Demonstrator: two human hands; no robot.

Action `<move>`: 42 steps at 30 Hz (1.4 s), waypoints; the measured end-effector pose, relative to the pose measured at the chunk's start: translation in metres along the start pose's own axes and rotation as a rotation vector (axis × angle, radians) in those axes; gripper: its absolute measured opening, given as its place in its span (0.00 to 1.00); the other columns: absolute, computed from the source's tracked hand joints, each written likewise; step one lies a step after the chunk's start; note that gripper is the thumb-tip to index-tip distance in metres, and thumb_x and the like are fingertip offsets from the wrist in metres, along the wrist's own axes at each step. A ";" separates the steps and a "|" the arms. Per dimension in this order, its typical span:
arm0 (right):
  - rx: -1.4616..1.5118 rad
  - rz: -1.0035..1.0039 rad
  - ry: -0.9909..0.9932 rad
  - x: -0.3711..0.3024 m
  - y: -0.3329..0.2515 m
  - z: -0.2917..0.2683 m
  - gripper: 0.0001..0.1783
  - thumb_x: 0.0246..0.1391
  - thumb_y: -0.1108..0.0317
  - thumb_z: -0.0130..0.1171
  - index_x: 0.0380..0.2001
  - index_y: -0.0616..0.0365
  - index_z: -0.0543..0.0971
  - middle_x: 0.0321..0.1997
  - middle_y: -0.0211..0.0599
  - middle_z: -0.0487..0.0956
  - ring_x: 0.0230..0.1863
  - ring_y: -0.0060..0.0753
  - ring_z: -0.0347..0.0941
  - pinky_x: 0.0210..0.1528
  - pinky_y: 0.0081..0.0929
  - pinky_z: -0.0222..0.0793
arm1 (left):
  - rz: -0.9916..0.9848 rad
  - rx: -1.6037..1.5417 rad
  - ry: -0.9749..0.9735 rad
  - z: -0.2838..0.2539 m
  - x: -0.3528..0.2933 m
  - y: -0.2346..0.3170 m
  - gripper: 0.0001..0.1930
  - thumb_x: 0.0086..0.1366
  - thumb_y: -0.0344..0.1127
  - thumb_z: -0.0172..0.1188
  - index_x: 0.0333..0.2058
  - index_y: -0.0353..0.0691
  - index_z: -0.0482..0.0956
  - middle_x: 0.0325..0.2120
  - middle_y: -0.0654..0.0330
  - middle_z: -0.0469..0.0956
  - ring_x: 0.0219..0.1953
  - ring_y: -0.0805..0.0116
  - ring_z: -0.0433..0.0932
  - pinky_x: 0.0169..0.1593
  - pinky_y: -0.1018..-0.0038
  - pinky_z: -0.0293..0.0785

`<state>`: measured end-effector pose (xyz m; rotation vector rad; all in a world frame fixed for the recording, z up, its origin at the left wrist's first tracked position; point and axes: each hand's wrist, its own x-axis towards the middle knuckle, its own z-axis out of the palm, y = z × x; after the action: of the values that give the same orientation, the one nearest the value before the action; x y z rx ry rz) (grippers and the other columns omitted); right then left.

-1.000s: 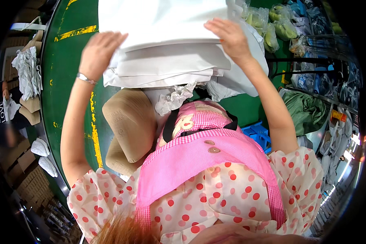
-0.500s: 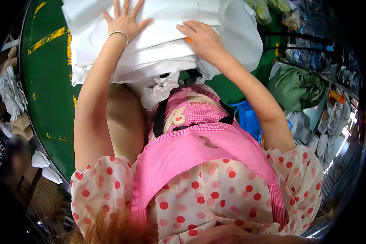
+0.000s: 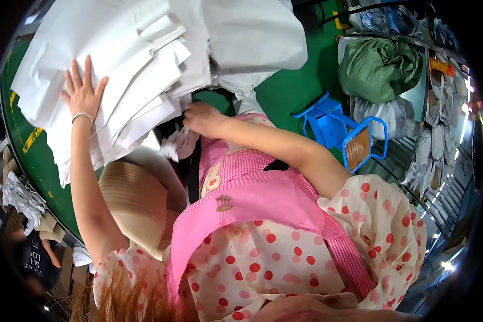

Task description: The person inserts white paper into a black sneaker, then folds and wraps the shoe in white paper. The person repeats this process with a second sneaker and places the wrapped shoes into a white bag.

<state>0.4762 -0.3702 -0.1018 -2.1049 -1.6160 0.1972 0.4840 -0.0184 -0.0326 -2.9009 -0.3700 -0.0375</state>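
My left hand (image 3: 83,97) lies flat with spread fingers on a broad, loose pile of white sheets (image 3: 126,70), whose near edges fan out unevenly. At the pile's near right corner is my right hand (image 3: 203,119), its fingers curled inward; what they hold, if anything, is hidden. Just below those fingers hangs a crumpled piece of thin white paper (image 3: 181,144), close to my pink checked apron (image 3: 252,188). A large white sheet (image 3: 257,37) spreads to the right of the pile.
A beige ribbed, rounded thing (image 3: 131,198) sits by my left forearm. On the green floor (image 3: 276,96) at right stands a blue-framed stool (image 3: 333,126). Beyond it are a green bag (image 3: 380,70) and a metal rack. A person in dark clothing (image 3: 40,260) is at lower left.
My view has turned, showing more of the stool. My right hand has left the top of the sheets for their near edge and curled its fingers. My left hand stays flat on them.
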 end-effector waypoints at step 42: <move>1.170 1.389 -0.031 -0.237 0.103 0.066 0.07 0.51 0.80 0.49 0.35 0.62 0.74 0.32 0.35 0.77 0.34 0.21 0.73 0.38 0.18 0.67 | -1.005 -0.069 -0.271 0.260 -0.169 0.137 0.15 0.60 0.41 0.51 0.42 0.39 0.75 0.31 0.59 0.78 0.32 0.60 0.77 0.37 0.66 0.73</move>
<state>0.4706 -0.5946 -0.2465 -1.7194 0.3253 1.2115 0.3541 -0.1333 -0.3242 -2.4527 -1.8271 0.1847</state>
